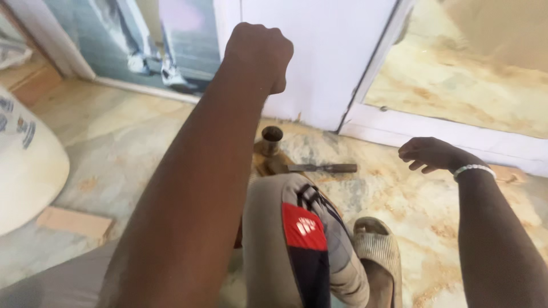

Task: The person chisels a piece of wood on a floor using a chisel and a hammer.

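left hand (258,52): raised high toward the white door panel (319,57), curled into a tight fist. Nothing visible inside it; can't tell if something small is enclosed.
right hand (429,154): hovering above the floor at right, fingers loosely bent and drooping, palm down, empty. White bead bracelet (475,169) at the wrist.
chisel (322,168): lies flat on the marble-pattern floor (131,142), dark handle pointing right, blade end toward the wood piece. Sits between the two hands, nearer the right one, touched by neither.
metal cup (272,140): small dark cylinder, upright, open mouth up, standing on the wood piece just beside the chisel's blade end. Interior is in shadow, contents not readable.
wood piece (264,161): small brown block under the cup, partly hidden by the knee.
knee (297,228): grey trouser leg with a red patch, bent up in the middle of the view, covering the near part of the wood.
sandal (378,248): beige ribbed slide, lower right of the knee, on the floor.
sawdust (434,228): pale dust scattered over the floor around the sandal and toward the door frame (377,122).
wood offcut (74,221): flat pale scrap on the floor at far left, well apart from both hands.
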